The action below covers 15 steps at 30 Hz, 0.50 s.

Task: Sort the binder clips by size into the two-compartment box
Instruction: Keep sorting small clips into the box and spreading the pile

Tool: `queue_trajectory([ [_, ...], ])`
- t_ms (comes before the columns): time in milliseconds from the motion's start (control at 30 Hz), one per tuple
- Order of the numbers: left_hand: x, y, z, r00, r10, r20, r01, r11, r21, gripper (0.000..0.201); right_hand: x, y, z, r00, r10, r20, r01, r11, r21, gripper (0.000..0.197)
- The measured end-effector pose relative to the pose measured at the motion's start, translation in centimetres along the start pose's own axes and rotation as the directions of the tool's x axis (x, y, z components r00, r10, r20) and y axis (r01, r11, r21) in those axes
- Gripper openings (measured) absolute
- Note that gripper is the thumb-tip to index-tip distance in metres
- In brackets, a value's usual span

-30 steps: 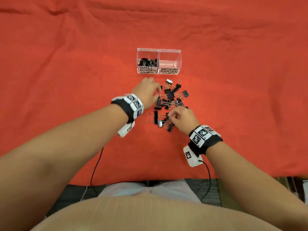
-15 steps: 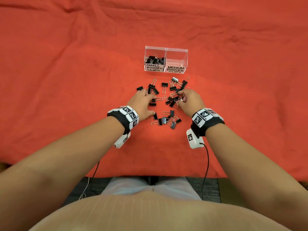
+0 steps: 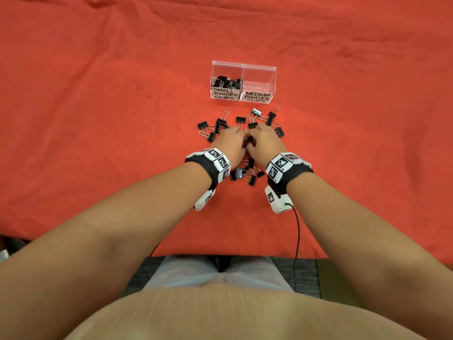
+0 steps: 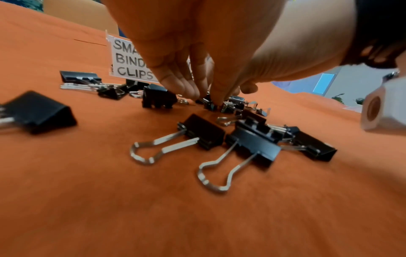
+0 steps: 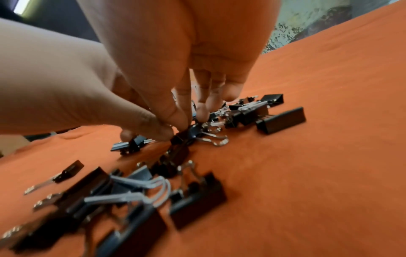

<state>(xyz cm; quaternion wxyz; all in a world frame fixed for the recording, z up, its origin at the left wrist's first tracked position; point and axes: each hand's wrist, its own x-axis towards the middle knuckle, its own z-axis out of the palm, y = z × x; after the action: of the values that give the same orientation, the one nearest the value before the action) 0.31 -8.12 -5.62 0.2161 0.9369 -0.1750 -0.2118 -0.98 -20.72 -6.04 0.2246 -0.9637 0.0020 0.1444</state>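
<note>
Black binder clips are lying scattered on the red-covered surface, just in front of the clear two-compartment box. The middle of the heap is sitting hidden under both hands in the head view. The left hand is reaching down with fingers bunched, its fingertips pinching a small clip. The right hand is doing likewise, thumb and forefinger closing on another small clip; how firmly it is holding is hard to make out. Small clips are filling the compartment labelled small; the medium one is showing no clips. Nearer clips in the right wrist view are blurring together.
</note>
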Motion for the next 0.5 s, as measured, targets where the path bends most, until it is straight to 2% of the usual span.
queue_trajectory([
  [300,0.3,-0.8,0.1,1.000,0.015,0.008,-0.015,0.998,0.061,0.019,1.0,0.2,-0.4,0.997,0.073,0.022,-0.075,0.991,0.110,0.012],
  [367,0.1,-1.4,0.1,1.000,0.019,0.003,-0.019,0.998,0.053,0.021,0.9,0.5,-0.4,0.998,0.060,-0.008,-0.058,0.989,0.133,0.011],
  [500,-0.5,-2.2,-0.2,0.998,0.047,-0.032,-0.046,0.999,0.015,0.022,0.6,0.5,-0.3,0.999,-0.048,0.019,0.047,0.997,0.058,0.028],
])
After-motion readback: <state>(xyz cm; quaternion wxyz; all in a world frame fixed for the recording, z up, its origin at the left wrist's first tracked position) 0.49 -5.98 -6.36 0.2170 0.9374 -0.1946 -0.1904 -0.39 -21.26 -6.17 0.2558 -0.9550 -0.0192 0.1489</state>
